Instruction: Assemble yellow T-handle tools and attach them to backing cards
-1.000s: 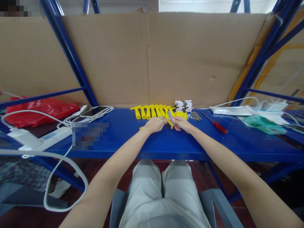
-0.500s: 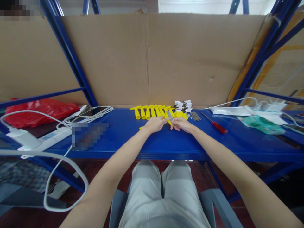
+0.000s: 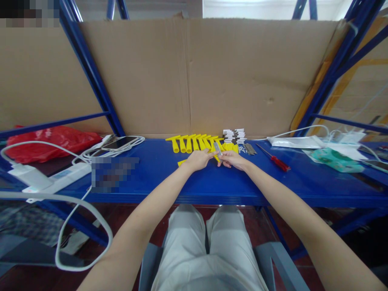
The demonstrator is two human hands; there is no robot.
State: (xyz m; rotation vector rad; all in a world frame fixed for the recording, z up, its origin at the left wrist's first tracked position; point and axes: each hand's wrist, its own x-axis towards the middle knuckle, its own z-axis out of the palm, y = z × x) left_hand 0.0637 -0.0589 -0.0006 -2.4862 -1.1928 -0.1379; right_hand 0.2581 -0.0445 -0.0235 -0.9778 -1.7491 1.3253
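One yellow tool [image 3: 217,159] is held above the desk [image 3: 212,182], between the left hand [image 3: 198,159] and the right hand [image 3: 233,159], with a pale grey strip [image 3: 217,148] lying against it. The left fingers are bent in and narrow on the tool (the back of the hand hides part of that grip). The right thumb and fingers pinch the strip near its lower end. Whether strip and tool are joined, I cannot tell.

Just beyond the left hand, more yellow tools [image 3: 189,144] stand in a close row, their flat ends toward the cardboard [image 3: 242,72]; another bit of yellow [image 3: 181,163] shows beside the left wrist. Behind the right hand lies a yellow pile [image 3: 232,147], with white-and-dark pieces [image 3: 233,136] stacked past it. Small white bits [image 3: 241,148] and grey strips [image 3: 250,149] lie to the right of the pile. Farther right is a screwdriver [image 3: 280,163], red handle toward the person, then a green packet [image 3: 336,159]. Well apart on the left are a phone [image 3: 119,143], a red bag [image 3: 51,141] and a power strip [image 3: 69,173].
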